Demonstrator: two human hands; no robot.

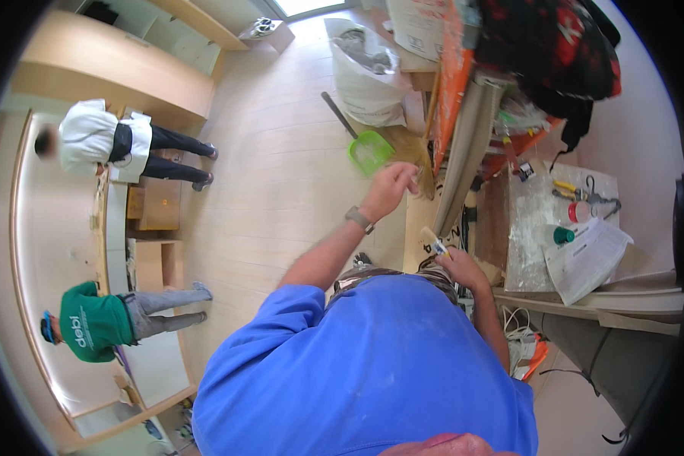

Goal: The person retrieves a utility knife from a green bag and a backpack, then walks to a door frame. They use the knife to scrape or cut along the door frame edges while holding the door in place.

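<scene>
At five o'clock from our left hand (394, 186), our right hand (461, 266) grips a brush-like tool (435, 242) by its near part, presumably to leave the pale end free. Its long axis slants, that end pointing toward eleven o'clock. Our left hand curls beside the green dustpan (371, 153); we cannot tell whether it holds anything.
</scene>
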